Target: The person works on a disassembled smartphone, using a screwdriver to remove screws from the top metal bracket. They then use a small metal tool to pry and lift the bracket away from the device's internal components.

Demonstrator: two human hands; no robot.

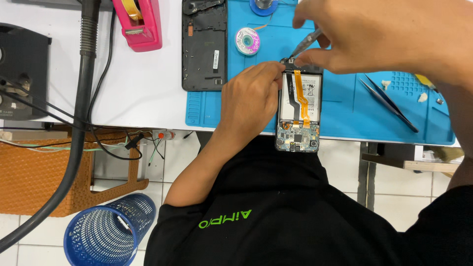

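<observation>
An opened smartphone [298, 111] lies on the blue work mat [345, 118], its near end overhanging the table edge. It shows a white battery, an orange flex cable and a circuit board at the near end. My left hand [249, 98] grips the phone's left side near its far end. My right hand [364, 37] holds a thin metal tool [304, 43] with its tip on the phone's far end.
The phone's black back cover [204, 47] lies to the left on the white table. A pink tape dispenser [140, 22], a wick spool [247, 41], tweezers [389, 103], a thick black hose [84, 98], and a blue mesh bin [106, 231] on the floor.
</observation>
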